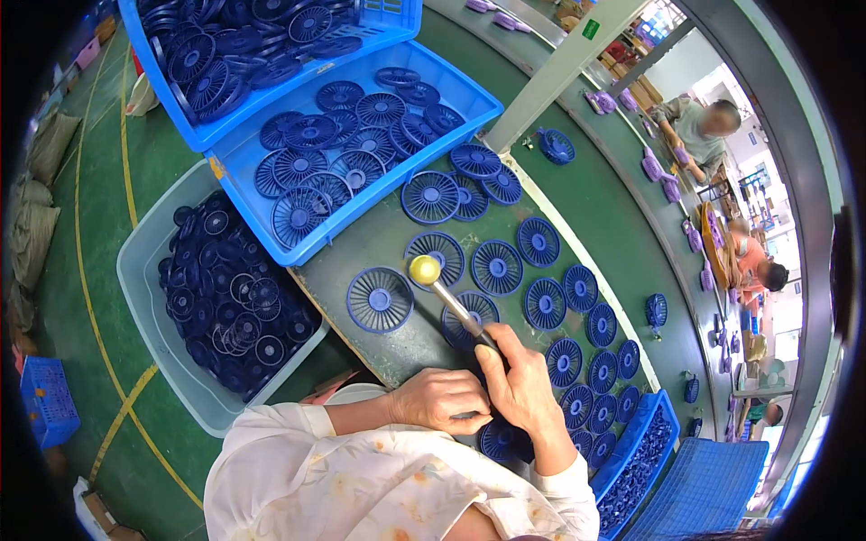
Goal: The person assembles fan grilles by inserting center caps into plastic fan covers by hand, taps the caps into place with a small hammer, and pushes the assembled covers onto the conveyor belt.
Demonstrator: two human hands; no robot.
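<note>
My right hand [519, 377] is wrapped round the dark grip of a hammer [458, 311] with a metal shaft and a rounded yellow head. The hammer head hovers over or rests on a blue round fan grille [446, 253]; I cannot tell which. Close beside it, my left hand [442, 399] is closed with curled fingers, and what they hold, if anything, is hidden. Below both hands a dark blue grille [498, 439] shows partly. Another grille [381, 300] lies flat at the left of the worktable [401, 353], and several more lie in rows to the right.
A blue crate [361, 219] of grilles stands at the far left, under a tilted, fuller crate [203, 135]. A pale tub [149, 298] of dark blue round parts sits left. A narrow blue bin [672, 424] holds small blue pieces. Beyond runs a conveyor [622, 194]; people work behind it.
</note>
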